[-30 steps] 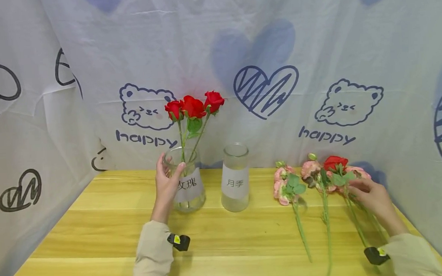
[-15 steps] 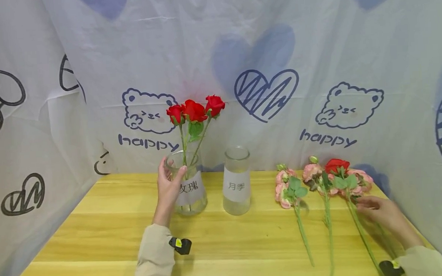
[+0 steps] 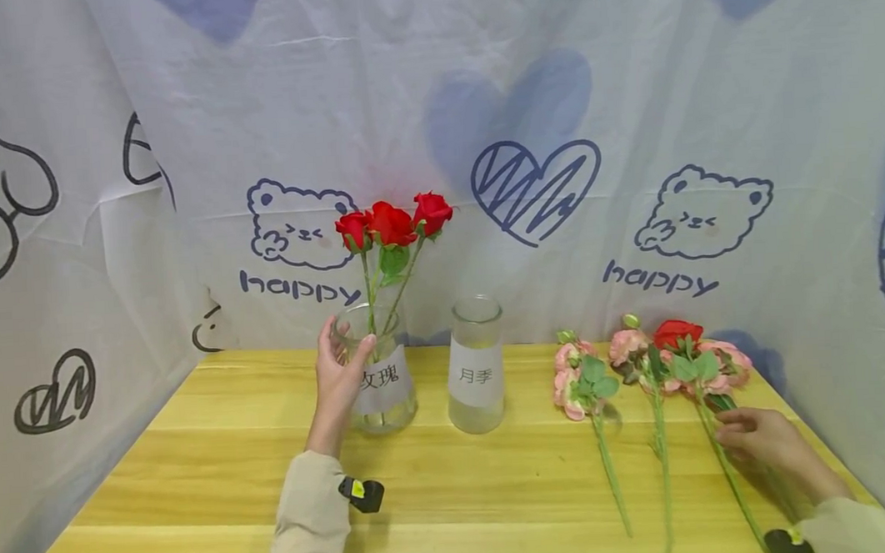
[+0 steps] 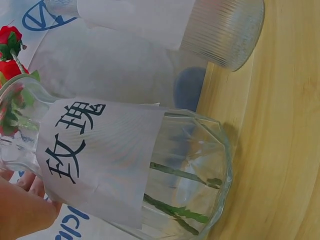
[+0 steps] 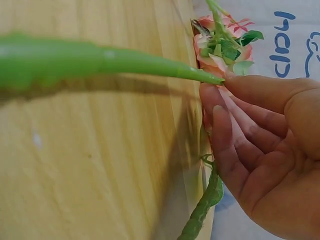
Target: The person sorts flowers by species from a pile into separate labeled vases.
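Observation:
My left hand [image 3: 340,378] grips the neck of a wide glass vase [image 3: 400,412] with a white label in Chinese characters. Three red roses [image 3: 392,224] stand in that vase, and their cut stem ends show through the glass in the left wrist view. At the right, my right hand [image 3: 770,443] pinches a green flower stem [image 5: 135,62] between thumb and index finger, low over the table. Beyond the fingertips, pink flowers [image 3: 728,360] and one red rose [image 3: 677,333] lie with their heads toward the back. The head of the pinched stem is hidden among them.
A narrower labelled glass vase [image 3: 480,416] stands upright right of the wide one. Another pink flower [image 3: 568,387] lies nearer the middle, its stem pointing forward. White cloth [image 3: 538,96] with blue drawings hangs behind the wooden table [image 3: 454,493].
My right hand has drawn back from the flower heads, down and right along the stems. My left hand keeps its grip on the vase. The view has shifted slightly.

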`<state>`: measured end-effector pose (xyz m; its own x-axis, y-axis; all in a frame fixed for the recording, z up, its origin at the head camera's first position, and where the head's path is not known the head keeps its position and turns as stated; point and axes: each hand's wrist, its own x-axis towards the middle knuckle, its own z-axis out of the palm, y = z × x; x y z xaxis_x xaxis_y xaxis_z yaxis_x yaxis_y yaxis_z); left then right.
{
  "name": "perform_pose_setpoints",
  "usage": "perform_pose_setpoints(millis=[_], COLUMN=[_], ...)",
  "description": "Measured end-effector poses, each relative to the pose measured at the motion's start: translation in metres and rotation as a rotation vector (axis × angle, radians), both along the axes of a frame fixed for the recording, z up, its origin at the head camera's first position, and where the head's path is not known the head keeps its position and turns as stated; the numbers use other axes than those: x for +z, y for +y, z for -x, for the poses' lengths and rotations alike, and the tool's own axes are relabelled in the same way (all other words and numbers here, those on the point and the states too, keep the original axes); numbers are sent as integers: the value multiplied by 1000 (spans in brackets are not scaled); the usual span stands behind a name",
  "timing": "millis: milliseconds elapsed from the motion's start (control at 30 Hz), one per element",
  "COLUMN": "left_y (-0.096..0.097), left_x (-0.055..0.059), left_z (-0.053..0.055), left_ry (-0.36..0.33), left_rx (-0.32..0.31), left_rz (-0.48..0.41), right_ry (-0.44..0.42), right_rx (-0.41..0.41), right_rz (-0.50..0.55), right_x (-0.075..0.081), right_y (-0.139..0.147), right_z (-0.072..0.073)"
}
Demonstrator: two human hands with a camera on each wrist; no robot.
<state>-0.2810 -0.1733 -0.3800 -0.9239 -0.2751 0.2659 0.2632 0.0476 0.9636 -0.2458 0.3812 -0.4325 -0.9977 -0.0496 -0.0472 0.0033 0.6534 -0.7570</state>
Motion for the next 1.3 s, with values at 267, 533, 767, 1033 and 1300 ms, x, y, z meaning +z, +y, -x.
perform_pose_setpoints(millis=[267,533,767,1033,1300], left_y=[1,2,1,0,1], left_x=[2,2,1,1,-1], left_z=[-1,0,0,0,1], left_ry=[2,-8,2,3,2], left_rx=[7,3,11,11,9], left_rz=[-6,-7,-5,-3,-3], right_ry=[-26,-82,-90,-62,-30], right_rx=[24,-1,57,82,24], right_rz=[4,76,92,199,295], right_x=[2,5,13,18,25], right_y=[0,1,-1,-9,-18], right_z=[-2,-3,-4,-3,-6])
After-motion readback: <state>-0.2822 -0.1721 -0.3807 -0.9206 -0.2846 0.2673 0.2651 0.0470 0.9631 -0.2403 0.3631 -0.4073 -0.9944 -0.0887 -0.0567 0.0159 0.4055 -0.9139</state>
